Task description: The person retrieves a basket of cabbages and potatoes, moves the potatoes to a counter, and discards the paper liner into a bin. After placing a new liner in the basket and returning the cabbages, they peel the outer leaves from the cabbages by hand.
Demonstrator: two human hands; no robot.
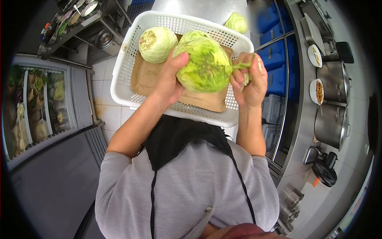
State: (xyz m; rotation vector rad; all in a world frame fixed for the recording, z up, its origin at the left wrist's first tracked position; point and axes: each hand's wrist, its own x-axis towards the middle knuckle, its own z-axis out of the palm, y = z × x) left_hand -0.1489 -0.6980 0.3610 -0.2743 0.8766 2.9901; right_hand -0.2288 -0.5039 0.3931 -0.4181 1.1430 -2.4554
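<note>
A green cabbage [203, 65] with brownish, wilted patches is held over a white perforated basket [123, 75]. My left hand [173, 77] grips it from the left side, thumb on top. On the right, my right hand [252, 77] is closed around leaf scraps [246, 75], and a thin strip of leaf stretches from them to the cabbage. Inside the basket, a paler cabbage [157, 44] rests on brown paper [145, 77], its cut stem facing up. Another cabbage shows partly behind the held one.
Beyond the basket, one more cabbage [236, 23] sits on a steel table [203, 8]. Blue bins [274, 53] stand under the right-hand counter, which carries large pots [332, 125] and white bowls [316, 91]. A glass-topped fridge [41, 99] with vegetables is at left.
</note>
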